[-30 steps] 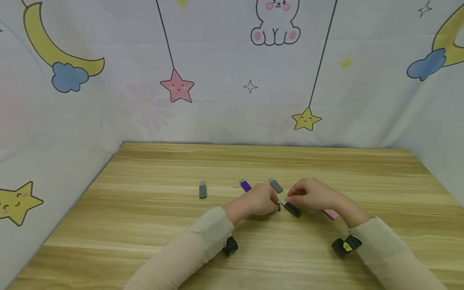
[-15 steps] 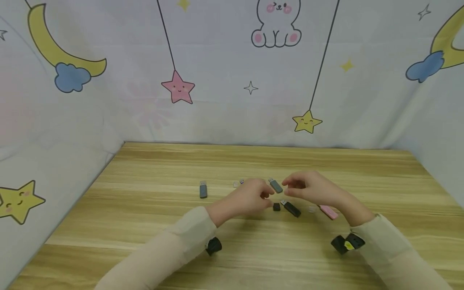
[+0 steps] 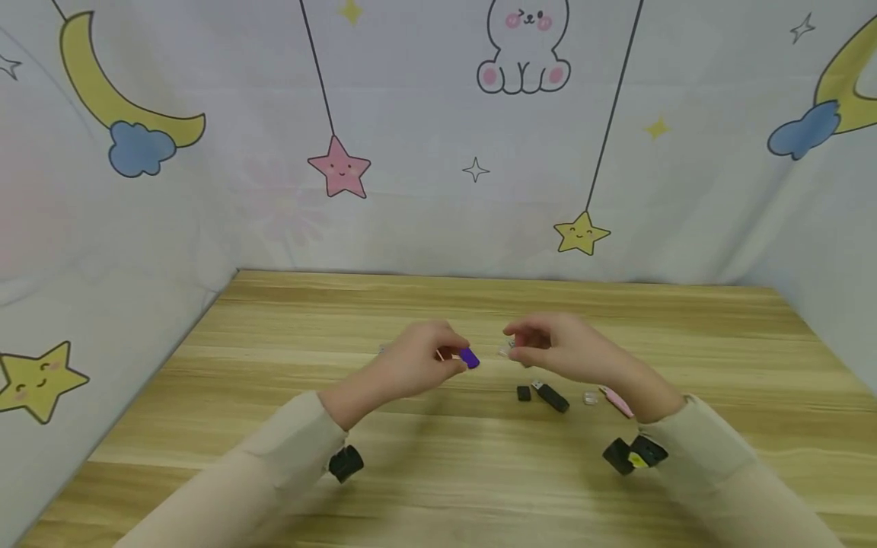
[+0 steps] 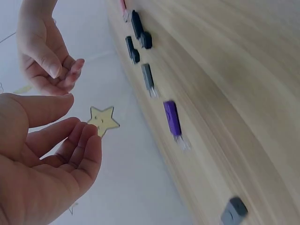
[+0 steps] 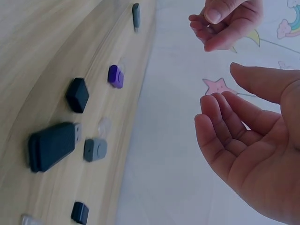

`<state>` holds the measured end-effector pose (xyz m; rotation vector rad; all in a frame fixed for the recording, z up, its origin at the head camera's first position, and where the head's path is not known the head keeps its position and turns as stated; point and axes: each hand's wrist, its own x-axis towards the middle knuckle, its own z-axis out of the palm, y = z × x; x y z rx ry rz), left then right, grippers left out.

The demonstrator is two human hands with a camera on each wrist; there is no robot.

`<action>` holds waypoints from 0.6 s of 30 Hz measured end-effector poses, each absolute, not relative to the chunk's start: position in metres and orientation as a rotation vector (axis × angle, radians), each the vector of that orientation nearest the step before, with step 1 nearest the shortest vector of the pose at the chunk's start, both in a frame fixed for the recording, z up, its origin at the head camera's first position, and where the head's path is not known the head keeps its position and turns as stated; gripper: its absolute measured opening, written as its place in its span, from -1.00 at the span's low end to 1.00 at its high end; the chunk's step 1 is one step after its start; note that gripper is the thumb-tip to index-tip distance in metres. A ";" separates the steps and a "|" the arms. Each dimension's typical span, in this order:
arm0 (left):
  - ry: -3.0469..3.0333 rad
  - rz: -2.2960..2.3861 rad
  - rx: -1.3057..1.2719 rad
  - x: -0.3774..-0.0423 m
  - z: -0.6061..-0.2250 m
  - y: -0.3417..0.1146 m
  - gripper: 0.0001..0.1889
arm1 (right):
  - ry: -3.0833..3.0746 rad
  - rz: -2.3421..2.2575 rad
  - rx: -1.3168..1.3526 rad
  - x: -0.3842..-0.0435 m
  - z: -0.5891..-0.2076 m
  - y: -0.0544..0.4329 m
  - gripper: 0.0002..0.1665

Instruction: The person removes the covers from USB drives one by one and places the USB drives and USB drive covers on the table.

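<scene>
My left hand (image 3: 421,358) hovers over the table beside a purple USB stick (image 3: 469,358). In the left wrist view its thumb and fingers are apart, holding nothing, and the purple stick lies on the wood. My right hand (image 3: 572,346) is raised above a grey USB stick (image 5: 95,150), its fingers loosely bent around nothing. A clear cap (image 3: 505,348) lies by the grey stick's connector. In front of the right hand are a black USB stick (image 3: 551,396) and its separate black cap (image 3: 524,393).
Right of the black stick lie another clear cap (image 3: 590,398) and a pink USB stick (image 3: 617,401), partly behind the right wrist. Another grey stick (image 4: 234,212) lies at the left. A small dark stick (image 5: 80,212) is hidden in the head view. Patterned cloth (image 3: 438,221) hangs behind.
My left hand has come away from the black cap, which stays on the table, and moved left to the purple stick. My right hand has shifted slightly left and back, over the grey stick.
</scene>
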<state>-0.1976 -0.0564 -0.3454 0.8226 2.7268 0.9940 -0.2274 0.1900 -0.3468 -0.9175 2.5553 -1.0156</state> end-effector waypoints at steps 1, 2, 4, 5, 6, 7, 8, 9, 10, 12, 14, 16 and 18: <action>2.741 0.993 0.818 -0.197 -0.344 -0.060 -0.75 | 2.554 -1.016 -0.921 -0.228 -0.346 0.187 -0.57; 2.755 0.993 0.810 -0.198 -0.344 -0.064 -0.75 | 2.551 -1.018 -0.922 -0.228 -0.345 0.184 -0.57; 2.775 0.999 0.803 -0.198 -0.343 -0.072 -0.74 | 2.545 -1.025 -0.919 -0.229 -0.343 0.178 -0.57; 2.784 1.000 0.798 -0.198 -0.343 -0.076 -0.74 | 2.540 -1.033 -0.921 -0.230 -0.342 0.175 -0.57; 2.790 1.001 0.788 -0.198 -0.342 -0.080 -0.73 | 2.540 -1.036 -0.929 -0.230 -0.340 0.172 -0.57; 2.795 1.000 0.777 -0.199 -0.342 -0.083 -0.73 | 2.539 -1.041 -0.937 -0.230 -0.339 0.169 -0.57; 2.800 1.003 0.767 -0.199 -0.342 -0.086 -0.73 | 2.539 -1.049 -0.944 -0.230 -0.337 0.166 -0.57; 2.806 1.002 0.761 -0.199 -0.342 -0.089 -0.73 | 2.540 -1.052 -0.952 -0.230 -0.336 0.162 -0.57; 2.812 0.999 0.755 -0.200 -0.342 -0.092 -0.73 | 2.543 -1.053 -0.961 -0.231 -0.335 0.158 -0.58; 2.821 0.995 0.743 -0.201 -0.341 -0.097 -0.73 | 2.560 -1.041 -0.978 -0.231 -0.334 0.151 -0.59; 2.825 0.997 0.728 -0.203 -0.341 -0.101 -0.72 | 2.559 -1.040 -0.980 -0.232 -0.333 0.142 -0.60; 2.826 0.992 0.715 -0.204 -0.341 -0.106 -0.72 | 2.551 -1.039 -0.980 -0.233 -0.333 0.134 -0.59; 2.823 0.994 0.696 -0.205 -0.341 -0.110 -0.72 | 2.535 -1.043 -0.980 -0.233 -0.333 0.126 -0.57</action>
